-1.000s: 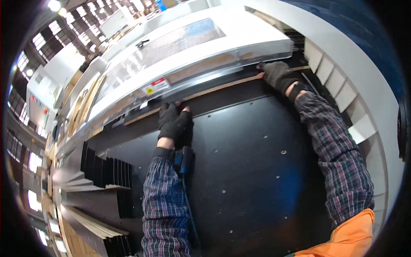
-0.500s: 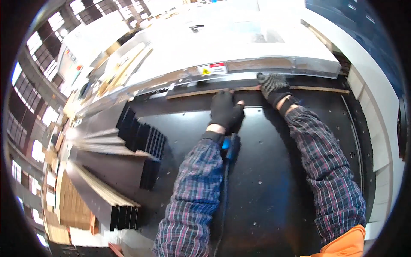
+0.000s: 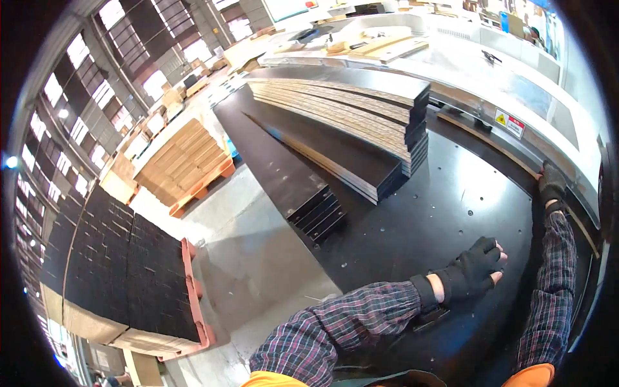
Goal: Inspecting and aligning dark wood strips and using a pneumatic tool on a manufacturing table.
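Note:
My right hand [image 3: 552,184], in a dark glove with bare fingertips, is on the brown edge of a long narrow board [image 3: 508,148] at the machine's slot on the right. Its fingers look closed over that edge, though the far side of the grip is hidden. My left hand [image 3: 474,267], in a black fingerless glove, is over the black table [image 3: 412,248] with nothing in it. Its thumb and fingers are apart and slightly bent. Beyond it, narrow black boards with light brown cores lie in stacks [image 3: 406,138] [image 3: 309,206] on the table.
The white machine cover [image 3: 548,97] with a warning label runs along the table's far right. Left of the table, on the grey floor [image 3: 238,258], a strapped stack of dark boards [image 3: 122,264] stands on an orange pallet. Farther back is a stack of brown boards [image 3: 184,161].
My view has swung left, bringing the board stacks and floor pallets into sight. My left hand has come off the narrow board toward me; my right hand remains at it.

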`<state>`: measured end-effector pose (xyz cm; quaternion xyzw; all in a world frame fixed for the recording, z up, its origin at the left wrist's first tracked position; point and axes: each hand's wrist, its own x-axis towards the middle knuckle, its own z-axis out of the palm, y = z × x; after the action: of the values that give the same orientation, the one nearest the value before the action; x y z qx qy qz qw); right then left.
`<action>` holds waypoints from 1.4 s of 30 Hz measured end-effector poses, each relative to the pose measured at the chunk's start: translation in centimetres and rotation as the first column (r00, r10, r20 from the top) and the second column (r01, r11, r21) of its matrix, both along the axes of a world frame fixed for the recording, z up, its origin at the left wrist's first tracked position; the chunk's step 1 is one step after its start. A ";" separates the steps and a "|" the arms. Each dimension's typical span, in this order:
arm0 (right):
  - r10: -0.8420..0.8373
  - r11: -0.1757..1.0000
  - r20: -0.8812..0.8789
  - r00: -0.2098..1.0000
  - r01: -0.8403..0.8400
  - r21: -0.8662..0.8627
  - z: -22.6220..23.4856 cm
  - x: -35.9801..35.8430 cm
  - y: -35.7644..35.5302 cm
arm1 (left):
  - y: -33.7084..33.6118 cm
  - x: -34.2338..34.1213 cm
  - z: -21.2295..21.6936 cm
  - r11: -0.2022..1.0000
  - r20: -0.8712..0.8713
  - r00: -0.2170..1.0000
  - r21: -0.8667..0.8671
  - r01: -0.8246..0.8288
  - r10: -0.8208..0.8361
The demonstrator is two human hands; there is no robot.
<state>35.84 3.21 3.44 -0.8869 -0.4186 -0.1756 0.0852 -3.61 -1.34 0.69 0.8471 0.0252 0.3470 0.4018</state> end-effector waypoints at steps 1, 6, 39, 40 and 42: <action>0.010 1.000 -0.044 0.999 -0.010 -0.008 0.2 -0.4 -0.3 | -0.1 -0.1 0.1 1.000 0.008 1.000 -0.001 -0.006 0.006; -0.024 0.999 -0.006 1.000 0.023 -0.048 1.4 -1.6 -0.3 | -0.1 0.3 0.4 0.997 -0.034 0.999 0.071 -0.037 0.040; 0.153 0.988 -0.372 0.916 -0.155 0.026 2.9 -8.6 -2.9 | 0.4 0.1 1.6 0.952 -0.252 0.955 0.294 -0.081 0.159; 0.241 0.970 -0.391 0.888 -0.237 0.059 3.5 -11.2 -4.4 | 0.4 0.0 1.7 0.951 -0.244 0.957 0.298 -0.081 0.158; 0.373 0.927 -0.352 0.859 -0.359 0.106 4.0 -15.3 -8.1 | 0.4 0.1 1.6 0.981 -0.202 0.973 0.183 -0.072 0.109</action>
<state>20.58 -4.85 7.49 -0.8065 -0.5527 0.0044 0.2098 -3.49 -0.91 2.28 0.9089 0.0758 0.2740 0.3050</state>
